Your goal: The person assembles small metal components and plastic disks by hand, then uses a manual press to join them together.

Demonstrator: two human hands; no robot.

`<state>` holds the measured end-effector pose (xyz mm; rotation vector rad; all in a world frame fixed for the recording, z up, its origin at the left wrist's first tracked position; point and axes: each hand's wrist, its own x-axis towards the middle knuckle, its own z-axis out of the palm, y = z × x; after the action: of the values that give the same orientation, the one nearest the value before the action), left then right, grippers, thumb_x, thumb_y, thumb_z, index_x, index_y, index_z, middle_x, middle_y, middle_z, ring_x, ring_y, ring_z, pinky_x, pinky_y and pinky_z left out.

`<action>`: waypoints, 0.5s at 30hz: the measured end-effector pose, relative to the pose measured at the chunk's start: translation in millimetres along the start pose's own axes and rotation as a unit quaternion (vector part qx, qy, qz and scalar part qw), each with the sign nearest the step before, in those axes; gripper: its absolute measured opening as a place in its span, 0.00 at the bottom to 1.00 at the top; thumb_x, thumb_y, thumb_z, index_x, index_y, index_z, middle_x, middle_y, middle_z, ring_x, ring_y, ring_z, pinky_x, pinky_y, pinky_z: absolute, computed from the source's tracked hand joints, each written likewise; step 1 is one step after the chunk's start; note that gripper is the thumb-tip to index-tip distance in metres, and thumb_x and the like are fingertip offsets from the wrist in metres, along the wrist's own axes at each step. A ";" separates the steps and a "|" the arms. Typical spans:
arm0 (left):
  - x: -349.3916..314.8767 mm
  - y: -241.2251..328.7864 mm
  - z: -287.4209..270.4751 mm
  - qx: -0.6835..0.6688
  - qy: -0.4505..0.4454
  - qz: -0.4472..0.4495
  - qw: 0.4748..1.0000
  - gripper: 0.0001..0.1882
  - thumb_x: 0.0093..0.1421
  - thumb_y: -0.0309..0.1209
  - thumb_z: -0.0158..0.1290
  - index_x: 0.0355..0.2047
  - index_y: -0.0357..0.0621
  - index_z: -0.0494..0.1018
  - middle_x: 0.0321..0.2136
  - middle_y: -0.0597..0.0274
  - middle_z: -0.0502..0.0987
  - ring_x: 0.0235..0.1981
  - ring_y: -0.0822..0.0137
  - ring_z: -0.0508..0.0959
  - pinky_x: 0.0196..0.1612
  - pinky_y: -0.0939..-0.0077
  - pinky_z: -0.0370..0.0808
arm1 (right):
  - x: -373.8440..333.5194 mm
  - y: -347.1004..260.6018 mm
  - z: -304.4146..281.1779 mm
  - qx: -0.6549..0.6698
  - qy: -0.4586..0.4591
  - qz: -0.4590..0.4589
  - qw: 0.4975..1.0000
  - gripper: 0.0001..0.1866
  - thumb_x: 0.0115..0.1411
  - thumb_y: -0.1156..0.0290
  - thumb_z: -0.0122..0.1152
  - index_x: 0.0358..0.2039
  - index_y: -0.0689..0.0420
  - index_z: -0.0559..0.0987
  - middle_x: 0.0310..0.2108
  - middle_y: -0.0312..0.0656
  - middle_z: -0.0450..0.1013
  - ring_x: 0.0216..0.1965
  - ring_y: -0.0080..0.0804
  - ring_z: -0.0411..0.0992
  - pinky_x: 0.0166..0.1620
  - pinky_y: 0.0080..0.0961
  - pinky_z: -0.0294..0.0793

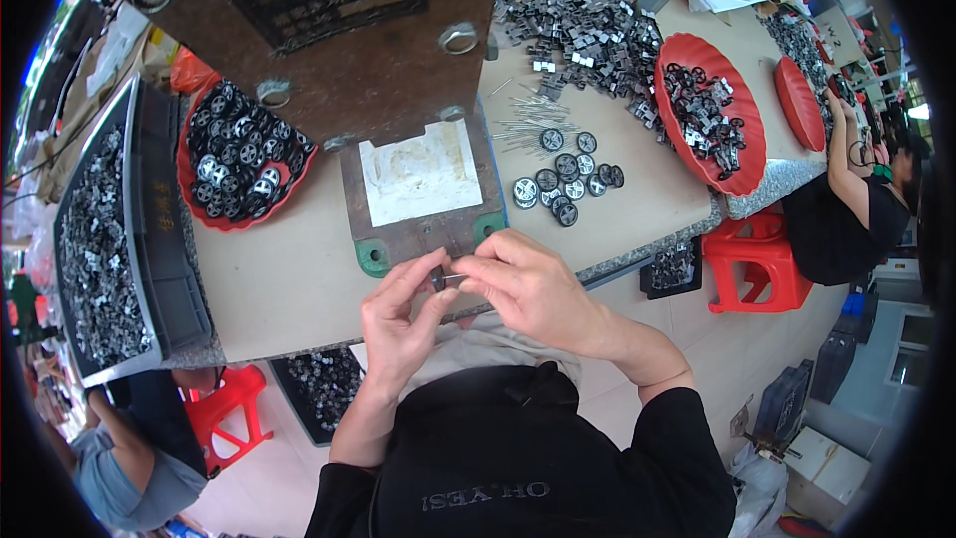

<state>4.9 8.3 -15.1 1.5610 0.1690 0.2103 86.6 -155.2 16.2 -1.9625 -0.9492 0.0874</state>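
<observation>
Both of my hands meet over the table's front edge, just in front of the press base. Between thumb and fingertips my left hand (400, 311) pinches a small black toy wheel (437, 279), seen nearly edge-on. A thin metal pin (454, 277) is pinched in my right hand (530, 289), its end at the wheel; whether it sits inside the wheel I cannot tell. Beyond my right hand lie several loose wheels (568, 167) and a scatter of metal pins (533, 120). The press base (423, 236) carries a worn white sheet (418, 174).
A red bowl (239, 227) of wheels stands left; a scalloped red bowl (752, 130) of small parts stands right. Black-and-silver parts (588, 30) are heaped behind. The press's brown plate (319, 60) rises ahead. A grey bin (164, 239) is far left. Other people (846, 209) sit on both sides.
</observation>
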 end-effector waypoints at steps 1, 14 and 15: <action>-0.7 0.5 -1.2 0.005 0.006 0.000 1.000 0.22 0.51 0.16 0.58 0.48 0.34 0.73 0.40 0.57 0.76 0.34 0.73 0.75 0.41 0.79 0.73 | 2.9 2.9 -5.9 0.034 -0.027 0.011 0.999 0.13 0.52 0.79 0.60 0.40 0.62 0.78 0.33 0.43 0.71 0.30 0.37 0.72 0.30 0.29 0.71; -2.7 8.7 -3.9 -0.241 -0.002 -0.146 0.959 0.17 0.57 0.20 0.54 0.47 0.32 0.70 0.41 0.51 0.77 0.34 0.69 0.78 0.38 0.77 0.77 | 92.5 138.3 -69.3 -0.380 0.132 0.195 0.894 0.19 0.51 0.61 0.66 0.41 0.58 0.78 0.37 0.46 0.72 0.38 0.46 0.73 0.40 0.39 0.72; -3.4 8.2 -4.1 -0.250 0.007 -0.144 0.957 0.16 0.57 0.19 0.53 0.47 0.32 0.71 0.41 0.51 0.76 0.34 0.69 0.78 0.38 0.76 0.77 | 91.2 138.9 -70.1 -0.384 0.131 0.192 0.894 0.21 0.50 0.59 0.67 0.42 0.57 0.77 0.36 0.44 0.73 0.38 0.45 0.73 0.40 0.39 0.71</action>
<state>0.5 11.4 -7.0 1.0166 0.3248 0.0269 260.3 -184.1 -22.6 -2.7832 -0.4158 -0.3801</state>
